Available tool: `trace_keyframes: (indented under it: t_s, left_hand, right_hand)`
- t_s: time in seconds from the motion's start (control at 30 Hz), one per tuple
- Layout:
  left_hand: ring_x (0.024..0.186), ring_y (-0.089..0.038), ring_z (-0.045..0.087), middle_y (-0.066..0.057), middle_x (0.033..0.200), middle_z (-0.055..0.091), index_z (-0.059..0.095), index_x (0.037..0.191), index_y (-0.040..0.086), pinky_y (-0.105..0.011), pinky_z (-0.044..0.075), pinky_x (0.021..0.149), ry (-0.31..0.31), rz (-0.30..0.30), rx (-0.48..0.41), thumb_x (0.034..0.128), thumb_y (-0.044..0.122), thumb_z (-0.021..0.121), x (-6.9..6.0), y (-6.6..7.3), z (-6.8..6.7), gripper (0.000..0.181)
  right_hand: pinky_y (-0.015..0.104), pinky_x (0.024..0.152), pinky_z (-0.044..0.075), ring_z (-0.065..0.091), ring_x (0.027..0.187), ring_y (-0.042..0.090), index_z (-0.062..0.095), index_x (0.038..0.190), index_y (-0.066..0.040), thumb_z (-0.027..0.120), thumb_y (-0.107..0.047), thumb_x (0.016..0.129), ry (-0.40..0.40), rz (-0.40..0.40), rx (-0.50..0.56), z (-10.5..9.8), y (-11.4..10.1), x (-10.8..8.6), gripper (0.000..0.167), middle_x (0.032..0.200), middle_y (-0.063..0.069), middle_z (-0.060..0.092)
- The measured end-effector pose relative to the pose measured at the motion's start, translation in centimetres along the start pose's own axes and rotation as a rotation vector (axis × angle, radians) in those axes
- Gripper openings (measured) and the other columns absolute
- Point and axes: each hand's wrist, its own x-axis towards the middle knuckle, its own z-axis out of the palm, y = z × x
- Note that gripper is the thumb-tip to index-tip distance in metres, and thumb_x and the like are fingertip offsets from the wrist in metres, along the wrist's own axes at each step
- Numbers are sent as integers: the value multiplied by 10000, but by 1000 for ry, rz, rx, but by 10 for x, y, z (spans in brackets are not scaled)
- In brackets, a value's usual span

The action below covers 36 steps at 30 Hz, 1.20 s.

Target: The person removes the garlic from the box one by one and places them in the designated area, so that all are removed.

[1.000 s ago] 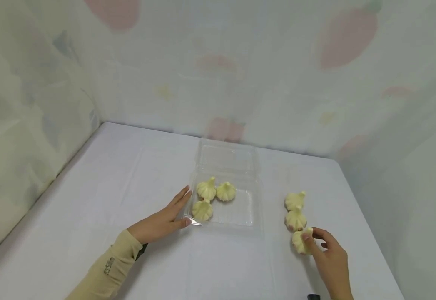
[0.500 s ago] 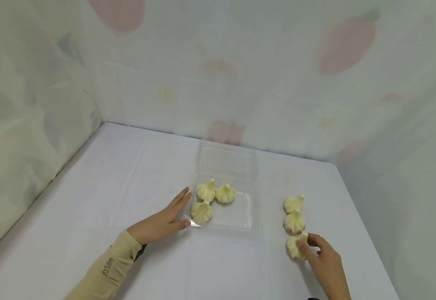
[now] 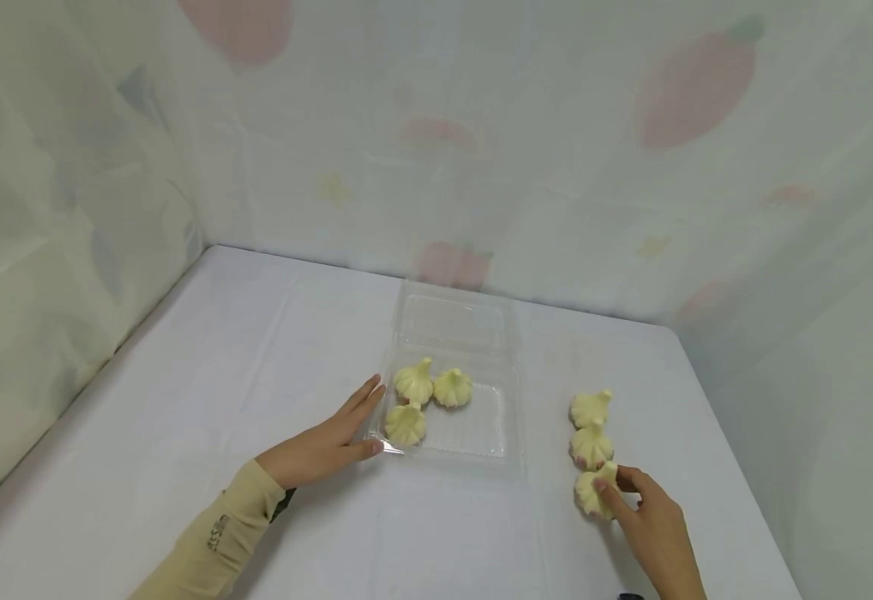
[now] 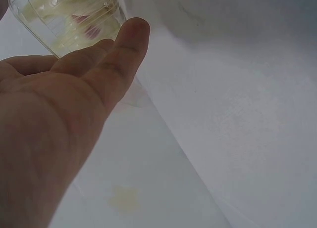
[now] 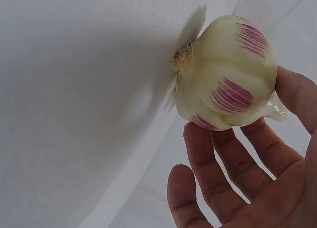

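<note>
At the left side of a clear plastic clamshell box (image 3: 507, 417) my left hand (image 3: 323, 448) rests with its fingers straight, touching the box wall. Inside the box's near half sit three garlic bulbs (image 3: 413, 382), and its lid (image 3: 451, 321) lies folded back behind. To the right, my right hand (image 3: 652, 518) pinches a garlic bulb (image 5: 228, 74) between thumb and fingers; the bulb shows purple streaks and a tuft of roots in the right wrist view. Two more garlic bulbs (image 3: 591, 446) stand just beyond it in a row. In the left wrist view, garlic shows through the box wall (image 4: 39, 32).
A white-covered table (image 3: 271, 333) carries everything. Patterned cloth hangs as a back wall (image 3: 541, 167), a left wall (image 3: 53, 217) and a right wall (image 3: 841, 350). A small dark object (image 3: 630, 597) is cut off at the bottom edge, beside the right forearm.
Over the last second the right hand and its garlic bulb shifted slightly left and toward me, with little movement in the last half second. The left hand stays at the box.
</note>
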Motion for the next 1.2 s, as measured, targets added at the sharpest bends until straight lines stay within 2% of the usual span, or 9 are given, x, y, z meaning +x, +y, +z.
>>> trace_keyframes:
  t_s: [0.33,0.57,0.67,0.8,0.93,1.0,1.1,1.2]
  left_hand:
    - [1524,-291,-30,-62,1683,-128,3,1628,70,-568,166,1173,-4,-7,4,1076,352,517,1,-1,0,806]
    - [1524,-302,-26,-76,1682,-124,8,1625,51,-577,166,1170,-4,-5,-1,1074,361,519,0,-2,2,813]
    - [1524,-303,-24,-77,1684,-119,11,1627,57,-577,168,1170,1,-6,3,1074,367,518,0,-1,2,811]
    - [1524,-293,-29,-64,1684,-122,10,1628,65,-571,166,1172,4,-8,-8,1075,374,513,-1,0,2,809]
    - [1523,-321,-27,-83,1683,-120,10,1625,50,-594,166,1163,5,3,-15,1077,375,507,-2,0,1,808]
    - [1524,-318,-24,-80,1684,-119,9,1626,53,-594,167,1163,7,2,-11,1077,376,506,-2,0,1,808]
    - [1524,-314,-31,-81,1683,-121,6,1626,55,-592,163,1165,10,2,3,1078,373,505,-1,-1,1,807]
    - [1523,-302,-41,-78,1683,-121,4,1627,63,-580,159,1171,14,1,12,1078,367,507,0,-2,0,804]
  right_hand:
    - [508,777,531,612,1100,394,648,1274,-35,592,-623,956,-5,0,-10,-2,1,1,671,1206,198,667]
    - [544,846,519,592,1153,386,650,1278,-37,601,-612,957,-12,1,-11,-1,3,1,661,1243,189,659]
    - [550,862,511,597,1149,377,657,1268,-41,607,-577,970,13,-15,-15,-1,3,1,615,1241,179,664]
    - [546,893,487,616,1118,357,676,1232,-50,627,-499,990,91,-76,-7,-4,2,-1,512,1202,157,686]
    - [520,902,470,630,1083,322,687,1196,-62,656,-434,993,205,-135,-3,-10,-3,-4,425,1157,129,703]
    - [443,892,474,637,1053,268,695,1178,-75,679,-393,988,268,-159,-4,-13,-5,-5,371,1132,97,713]
    - [294,865,454,620,1002,100,712,1160,-96,714,-322,974,355,-196,4,-20,-10,-4,292,1099,45,723]
    - [194,844,406,564,959,-34,722,1151,-114,734,-293,961,405,-211,45,-25,-16,0,261,1085,11,726]
